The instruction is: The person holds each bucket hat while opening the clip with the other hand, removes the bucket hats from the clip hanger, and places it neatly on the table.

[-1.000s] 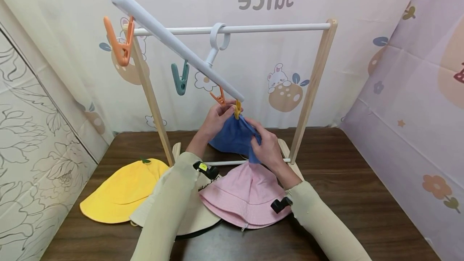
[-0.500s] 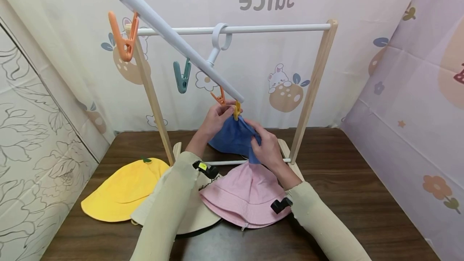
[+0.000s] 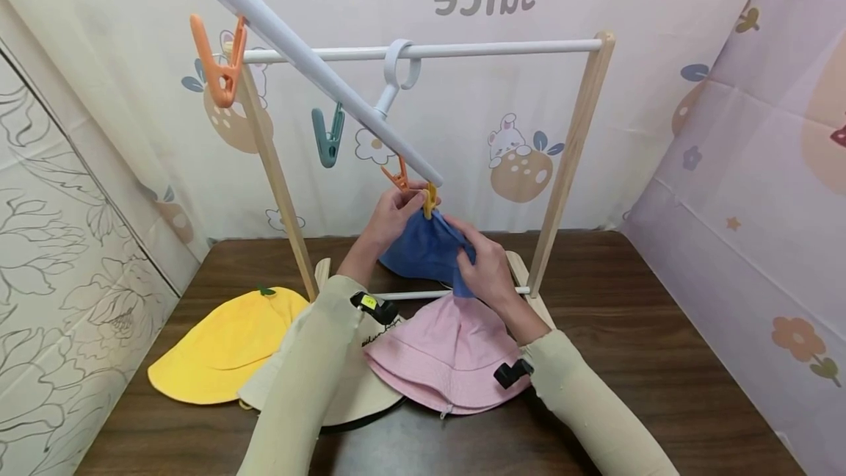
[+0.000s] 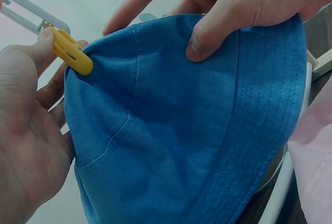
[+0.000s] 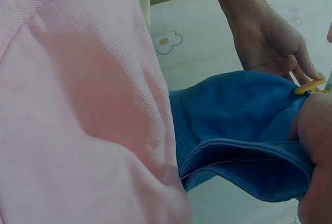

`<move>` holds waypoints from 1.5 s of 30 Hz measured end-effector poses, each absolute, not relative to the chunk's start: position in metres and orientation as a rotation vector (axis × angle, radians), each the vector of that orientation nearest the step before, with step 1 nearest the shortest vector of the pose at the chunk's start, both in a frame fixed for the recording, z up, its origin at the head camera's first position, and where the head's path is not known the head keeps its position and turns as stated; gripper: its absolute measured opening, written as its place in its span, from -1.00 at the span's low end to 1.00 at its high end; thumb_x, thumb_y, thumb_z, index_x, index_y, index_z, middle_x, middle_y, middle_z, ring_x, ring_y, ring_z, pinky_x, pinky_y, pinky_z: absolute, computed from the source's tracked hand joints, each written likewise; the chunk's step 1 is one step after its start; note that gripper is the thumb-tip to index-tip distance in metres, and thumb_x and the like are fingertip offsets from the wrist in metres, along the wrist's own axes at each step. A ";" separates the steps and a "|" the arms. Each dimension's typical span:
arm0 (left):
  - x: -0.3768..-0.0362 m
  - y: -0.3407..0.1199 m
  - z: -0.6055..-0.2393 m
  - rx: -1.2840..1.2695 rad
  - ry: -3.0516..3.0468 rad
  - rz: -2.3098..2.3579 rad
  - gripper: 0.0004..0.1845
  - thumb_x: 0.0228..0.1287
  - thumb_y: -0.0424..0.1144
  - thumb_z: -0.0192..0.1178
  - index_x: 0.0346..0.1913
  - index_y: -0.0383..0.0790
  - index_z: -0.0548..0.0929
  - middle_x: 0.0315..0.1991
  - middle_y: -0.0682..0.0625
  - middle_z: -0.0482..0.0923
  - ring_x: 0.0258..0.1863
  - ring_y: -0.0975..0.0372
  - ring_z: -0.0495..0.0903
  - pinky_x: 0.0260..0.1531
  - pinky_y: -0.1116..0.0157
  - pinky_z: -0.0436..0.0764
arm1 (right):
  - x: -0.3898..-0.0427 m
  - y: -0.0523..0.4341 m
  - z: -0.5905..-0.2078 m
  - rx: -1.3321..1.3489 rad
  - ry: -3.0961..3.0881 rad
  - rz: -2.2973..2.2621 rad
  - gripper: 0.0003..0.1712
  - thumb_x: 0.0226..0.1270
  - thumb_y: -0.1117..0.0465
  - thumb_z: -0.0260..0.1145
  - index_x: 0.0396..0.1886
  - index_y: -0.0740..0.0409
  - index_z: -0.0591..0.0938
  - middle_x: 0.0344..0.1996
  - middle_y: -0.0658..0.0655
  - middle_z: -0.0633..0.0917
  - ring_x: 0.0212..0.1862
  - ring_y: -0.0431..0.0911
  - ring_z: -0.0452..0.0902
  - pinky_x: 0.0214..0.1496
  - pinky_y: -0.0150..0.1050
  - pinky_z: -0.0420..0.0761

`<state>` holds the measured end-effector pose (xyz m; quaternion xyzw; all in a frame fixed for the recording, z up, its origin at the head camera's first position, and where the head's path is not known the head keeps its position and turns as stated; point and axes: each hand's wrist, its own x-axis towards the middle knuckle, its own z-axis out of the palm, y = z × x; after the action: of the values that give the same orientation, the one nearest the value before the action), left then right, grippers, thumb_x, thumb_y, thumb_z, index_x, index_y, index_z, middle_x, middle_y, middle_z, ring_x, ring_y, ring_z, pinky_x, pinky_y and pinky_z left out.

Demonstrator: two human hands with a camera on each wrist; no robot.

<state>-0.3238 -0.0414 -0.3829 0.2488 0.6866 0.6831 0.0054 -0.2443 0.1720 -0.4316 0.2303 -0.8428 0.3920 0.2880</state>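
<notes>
A blue bucket hat [image 3: 419,248] hangs under the low right end of a tilted white clip hanger [image 3: 324,81]. The yellow clothespin [image 4: 73,55] at that end bites the edge of the hat's crown. My left hand [image 3: 391,219] pinches the clothespin's handles, the thumb lying on one of them in the left wrist view. With thumb on the outside and fingers behind, my right hand [image 3: 490,267] grips the hat near its brim. In the right wrist view the hat's opening [image 5: 249,169] gapes downward. A small orange clothespin [image 3: 399,176] hangs beside my left fingers.
The hanger hooks over a wooden rack's white rail [image 3: 502,50]. A larger orange clothespin [image 3: 223,68] and a green one [image 3: 327,136] hang from it. On the table lie yellow [image 3: 231,347], cream [image 3: 360,395] and pink hats [image 3: 456,358], the pink one just below my right hand.
The hanger's raised left end sways slightly, ending a little higher. Both hands keep almost the same place on the clothespin and the blue hat.
</notes>
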 end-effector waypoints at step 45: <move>-0.325 -0.044 -0.386 0.739 2.093 2.185 -0.58 0.84 -0.30 0.02 0.51 -0.48 0.54 0.31 -0.56 0.67 0.04 0.33 0.81 0.65 -0.08 0.54 | -0.241 0.171 -0.441 0.619 -2.304 1.040 -0.24 0.47 0.56 0.27 0.57 -0.04 0.67 0.41 0.25 0.78 -0.65 -0.36 0.08 -0.47 -0.31 0.30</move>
<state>-0.3246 -0.0436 -0.3861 0.2373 0.6720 0.7014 0.0136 -0.2414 0.1713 -0.4410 0.2292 -0.8532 0.3853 0.2665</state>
